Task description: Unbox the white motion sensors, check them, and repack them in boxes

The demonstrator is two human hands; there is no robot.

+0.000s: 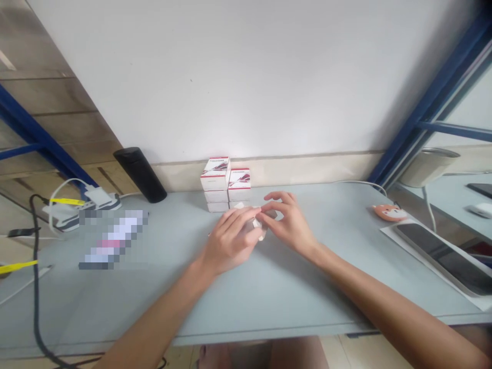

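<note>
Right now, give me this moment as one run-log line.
left hand: holds small white item | right hand: fingertips on it | behind: stacked white-red boxes

a black flask (140,175) and a smartphone (438,259)

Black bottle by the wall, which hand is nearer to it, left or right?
Left. The left hand is to the right of the black bottle, not touching it; the right hand is farther right, beyond the left hand.
</note>
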